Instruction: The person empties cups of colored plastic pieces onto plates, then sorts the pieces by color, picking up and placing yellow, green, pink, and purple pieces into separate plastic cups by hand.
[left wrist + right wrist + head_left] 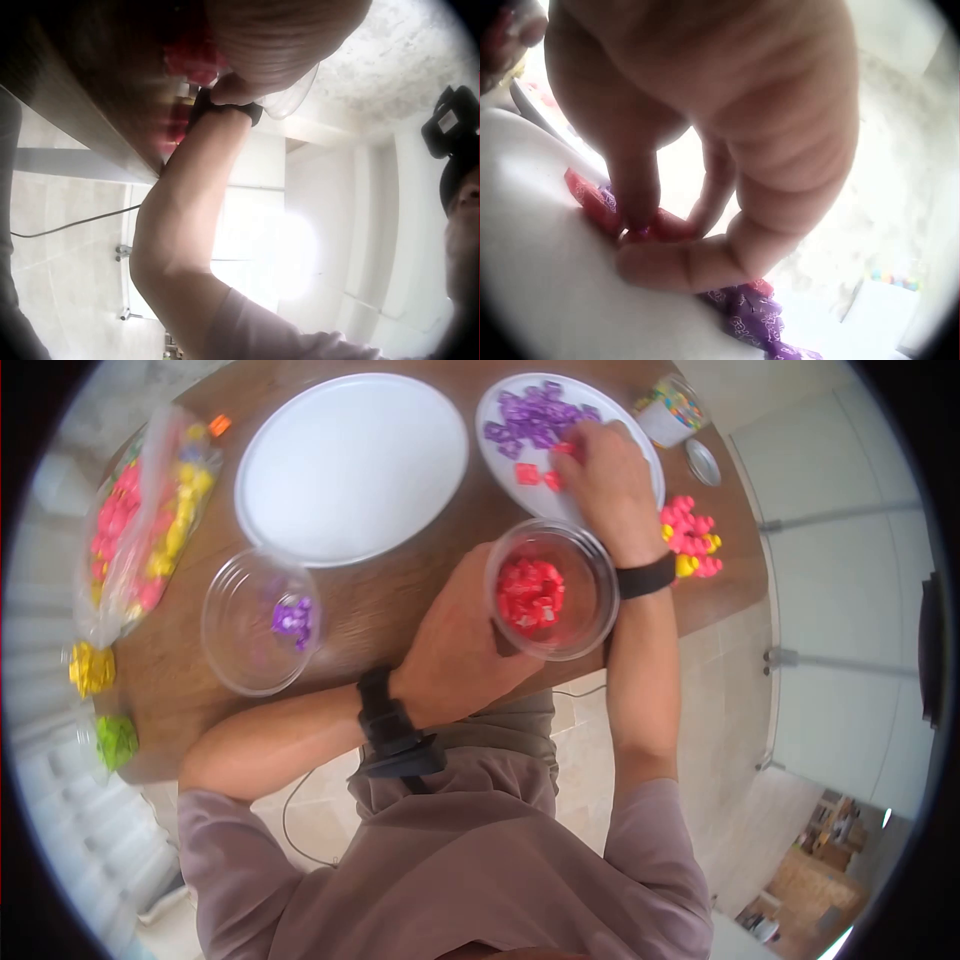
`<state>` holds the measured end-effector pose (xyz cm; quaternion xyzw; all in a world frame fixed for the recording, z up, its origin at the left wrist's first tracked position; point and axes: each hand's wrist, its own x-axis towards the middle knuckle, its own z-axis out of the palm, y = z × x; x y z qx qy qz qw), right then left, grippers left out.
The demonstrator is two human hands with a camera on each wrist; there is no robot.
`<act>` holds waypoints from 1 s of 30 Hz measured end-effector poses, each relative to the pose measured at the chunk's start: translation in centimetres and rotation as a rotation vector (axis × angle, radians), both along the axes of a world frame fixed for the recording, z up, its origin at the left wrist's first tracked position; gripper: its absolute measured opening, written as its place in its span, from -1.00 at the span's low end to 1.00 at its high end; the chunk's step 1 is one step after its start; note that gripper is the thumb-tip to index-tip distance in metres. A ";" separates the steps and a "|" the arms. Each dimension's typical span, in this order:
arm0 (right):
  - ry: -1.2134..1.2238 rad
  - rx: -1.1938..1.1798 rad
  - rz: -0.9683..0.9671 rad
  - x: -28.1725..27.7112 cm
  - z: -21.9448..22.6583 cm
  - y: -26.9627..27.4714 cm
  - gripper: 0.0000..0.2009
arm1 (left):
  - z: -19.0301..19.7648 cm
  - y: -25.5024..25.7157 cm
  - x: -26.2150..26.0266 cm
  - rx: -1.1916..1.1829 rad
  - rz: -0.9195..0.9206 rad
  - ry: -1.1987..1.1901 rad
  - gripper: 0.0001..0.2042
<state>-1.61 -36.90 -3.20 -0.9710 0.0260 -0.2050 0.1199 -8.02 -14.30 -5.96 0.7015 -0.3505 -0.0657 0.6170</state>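
My left hand (pixel 460 645) holds a clear plastic cup (pixel 590 615) with red-wrapped candies (pixel 530 595) in it, close below the right-hand white plate (pixel 540 506). Over that plate, my right hand (pixel 608 480) pinches a red-wrapped candy (pixel 669 226) between thumb and fingertips. Another red candy (pixel 527 474) lies on the plate beside the fingers. Purple-wrapped candies (pixel 540 415) are heaped toward the plate's far side. In the left wrist view, the left hand (pixel 289 37) hides most of the cup.
A bare white plate (pixel 350 470) lies left of centre. Nearer stands a clear cup (pixel 225 635) with purple candies. A bag of pink and yellow pieces (pixel 150 525) lies far left. A jar (pixel 672 412), its lid (pixel 703 462) and a pink-yellow cluster (pixel 690 535) are at the right.
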 end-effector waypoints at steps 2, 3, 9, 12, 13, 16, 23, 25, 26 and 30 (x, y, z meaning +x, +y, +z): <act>0.016 -0.025 -0.062 0.1 -0.3 0.2 -0.77 | -0.2 0.0 0.0 0.001 0.002 0.031 -0.13; 0.004 -0.012 -0.056 0.0 -0.4 0.2 -0.78 | 0.1 0.1 -0.1 0.026 -0.006 0.039 -0.11; -0.084 0.016 -0.066 -0.3 -0.6 0.4 -0.84 | -0.2 -0.2 -0.1 -0.005 -0.013 0.083 -0.22; -0.107 0.043 -0.078 -0.4 -0.5 0.4 -0.86 | -0.5 0.0 -0.1 -0.002 -0.012 0.078 -0.20; -0.133 0.042 -0.062 -0.4 -0.6 0.3 -0.86 | -0.7 0.0 -0.2 -0.015 0.001 0.091 -0.18; -0.161 0.038 -0.078 -0.7 -0.7 0.1 -0.87 | -0.8 0.2 -0.2 -0.007 0.004 0.086 -0.16; -0.273 0.196 -0.049 0.0 -2.8 -0.4 -0.87 | 0.6 0.6 0.0 0.160 -0.034 0.041 -0.26; -0.344 0.150 -0.017 0.1 -3.3 0.4 -0.89 | 0.4 1.0 0.2 0.160 -0.031 0.030 -0.23; -0.441 0.098 -0.002 0.1 -4.1 0.2 -0.89 | 0.2 0.7 0.2 0.172 0.003 0.020 -0.20; -0.363 0.133 -0.035 0.7 -4.4 0.7 -0.88 | -0.5 1.7 0.6 0.316 0.058 -0.113 -0.19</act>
